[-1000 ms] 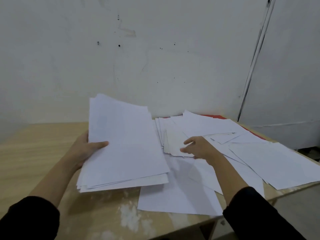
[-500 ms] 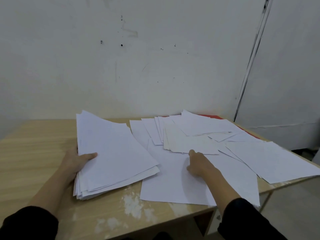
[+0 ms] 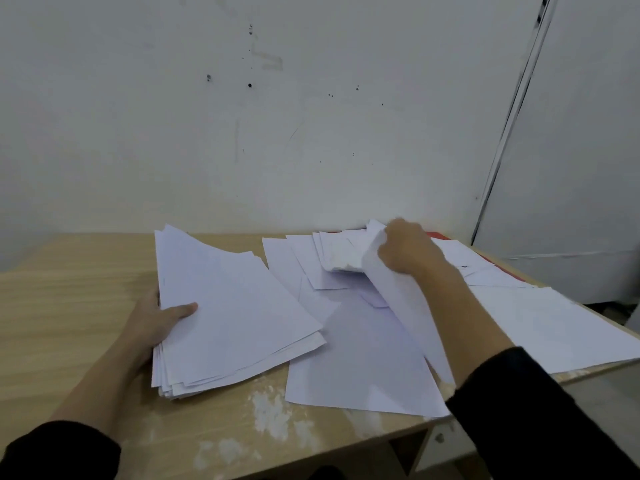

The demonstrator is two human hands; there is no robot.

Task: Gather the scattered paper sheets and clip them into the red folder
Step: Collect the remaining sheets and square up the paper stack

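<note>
Stacked white paper sheets [image 3: 235, 306] are resting at the pale wooden desk's [image 3: 69, 289] front-left, left hand [image 3: 156, 323] gripping them; right hand [image 3: 410, 252] is clutching loose white sheets [image 3: 398, 306] by the far edge, over the red folder [image 3: 437, 234]

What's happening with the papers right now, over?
Left hand holds the gathered stack. Right hand grips a loose sheet, raised off the table. Red folder mostly buried under scattered sheets.
</note>
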